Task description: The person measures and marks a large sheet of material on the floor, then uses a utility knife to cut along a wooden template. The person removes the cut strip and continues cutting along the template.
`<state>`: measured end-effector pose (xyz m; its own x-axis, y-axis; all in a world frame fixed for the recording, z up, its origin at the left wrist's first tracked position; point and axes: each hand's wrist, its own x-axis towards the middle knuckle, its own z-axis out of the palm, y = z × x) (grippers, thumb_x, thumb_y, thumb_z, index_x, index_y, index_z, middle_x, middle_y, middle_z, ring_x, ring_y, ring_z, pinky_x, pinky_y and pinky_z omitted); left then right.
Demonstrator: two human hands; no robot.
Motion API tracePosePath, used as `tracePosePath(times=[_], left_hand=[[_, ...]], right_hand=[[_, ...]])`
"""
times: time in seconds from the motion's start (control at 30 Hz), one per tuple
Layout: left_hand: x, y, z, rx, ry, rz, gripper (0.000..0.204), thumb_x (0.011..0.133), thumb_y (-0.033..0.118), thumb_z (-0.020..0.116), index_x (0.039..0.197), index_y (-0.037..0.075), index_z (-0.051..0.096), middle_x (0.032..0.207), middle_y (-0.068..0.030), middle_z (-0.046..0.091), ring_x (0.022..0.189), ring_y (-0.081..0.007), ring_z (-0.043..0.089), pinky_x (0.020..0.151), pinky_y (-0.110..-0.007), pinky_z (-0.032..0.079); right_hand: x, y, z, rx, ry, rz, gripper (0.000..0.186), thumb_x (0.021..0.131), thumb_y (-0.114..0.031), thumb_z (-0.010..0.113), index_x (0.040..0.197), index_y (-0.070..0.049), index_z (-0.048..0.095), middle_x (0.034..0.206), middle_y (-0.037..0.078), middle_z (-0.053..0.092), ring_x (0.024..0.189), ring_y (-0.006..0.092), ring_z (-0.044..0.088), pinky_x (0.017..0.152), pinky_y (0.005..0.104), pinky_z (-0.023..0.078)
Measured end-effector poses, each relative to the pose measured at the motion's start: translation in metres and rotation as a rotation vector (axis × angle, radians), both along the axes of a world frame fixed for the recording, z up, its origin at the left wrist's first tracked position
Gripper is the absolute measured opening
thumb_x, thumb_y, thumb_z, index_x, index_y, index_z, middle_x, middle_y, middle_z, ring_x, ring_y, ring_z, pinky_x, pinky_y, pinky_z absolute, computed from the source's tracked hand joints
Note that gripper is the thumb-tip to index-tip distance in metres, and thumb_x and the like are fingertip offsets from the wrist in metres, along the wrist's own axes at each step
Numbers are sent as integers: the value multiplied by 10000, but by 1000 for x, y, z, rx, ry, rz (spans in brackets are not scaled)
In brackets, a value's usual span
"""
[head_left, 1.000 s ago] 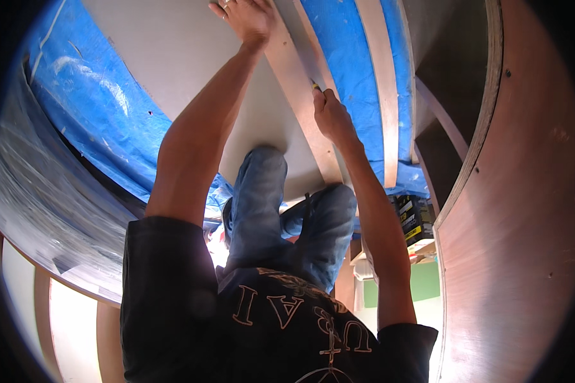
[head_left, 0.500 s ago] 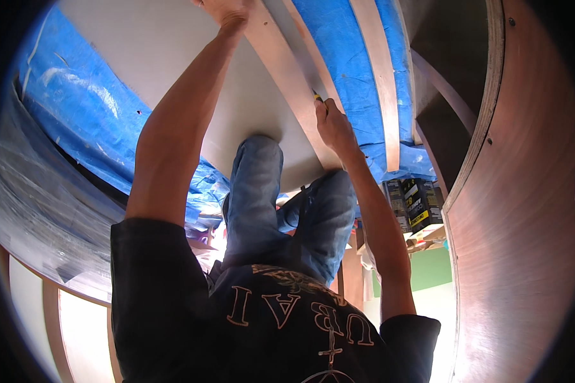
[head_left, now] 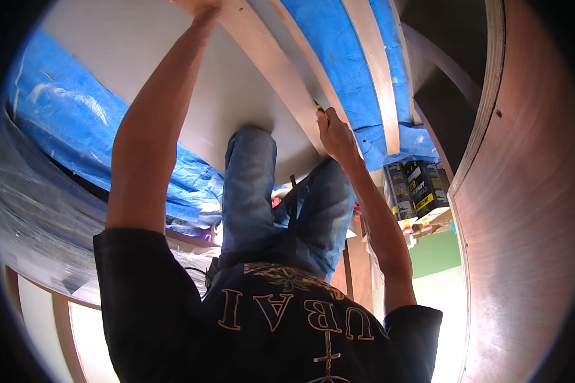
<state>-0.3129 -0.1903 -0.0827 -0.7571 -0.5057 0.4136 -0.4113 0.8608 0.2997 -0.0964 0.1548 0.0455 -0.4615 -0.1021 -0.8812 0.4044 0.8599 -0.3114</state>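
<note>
A slim yellow-and-black hand tool [head_left: 320,108] with a thin dark tip is held in my right hand [head_left: 338,135], fingers wrapped round it. Its tip points up at a long pale wooden strip [head_left: 281,67]; whether it touches cannot be made out. My left hand [head_left: 201,7] is at the top edge, by the upper part of that strip. Its fingers are cut off by the frame. The strip lies over a smooth grey panel [head_left: 166,64]. My left knee rests against or close to the panel.
Blue sheeting [head_left: 338,64] lies beyond the strip, with another wooden strip [head_left: 377,70] across it. More blue sheeting [head_left: 76,121] and clear plastic wrap [head_left: 38,210] are at left. A curved plywood edge [head_left: 485,121] rises at right. Dark cans [head_left: 421,185] stand on a shelf.
The view has shifted slightly, so the strip and panel appear further left and up. My right hand with the tool sits a little nearer to me along the strip. My left hand appears further left.
</note>
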Motion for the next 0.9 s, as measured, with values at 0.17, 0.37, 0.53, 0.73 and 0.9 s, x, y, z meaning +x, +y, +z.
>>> tracePosePath(times=[0.17,0.37,0.53,0.73,0.9], left_hand=[[3,-3,-3,2,-22,-1,399,1025,214,391,1351,13,501,1471,-238,433,1350,-422,412,1115,-576,266],[3,-2,-3,19,6,-13,390,1023,201,410,1353,8,490,1465,-243,438,1339,-431,419,1118,-581,260],[2,-2,-1,52,4,-8,379,1013,184,428,1345,11,488,1461,-245,447,1327,-446,423,1118,-584,263],[0,0,0,36,32,22,370,1017,204,429,1332,25,508,1456,-251,453,1336,-447,422,1136,-595,244],[3,8,1,93,57,29,378,1030,232,397,1328,36,520,1461,-243,449,1339,-439,428,1134,-609,249]], right_hand=[[19,15,5,36,10,24,367,1057,-429,407,1047,-74,497,811,287,654,823,537,616,673,617,469],[33,28,14,107,-73,7,348,1044,-424,420,1072,-87,500,871,297,660,884,546,609,731,631,464],[41,34,16,86,-9,-6,336,1045,-414,433,1044,-85,501,832,290,659,839,543,613,693,628,472],[43,33,16,97,61,7,327,1041,-406,448,1036,-85,512,804,283,662,795,529,625,660,619,481],[42,29,20,83,97,1,312,1057,-374,440,1026,-67,489,772,293,639,778,530,609,609,602,455]])
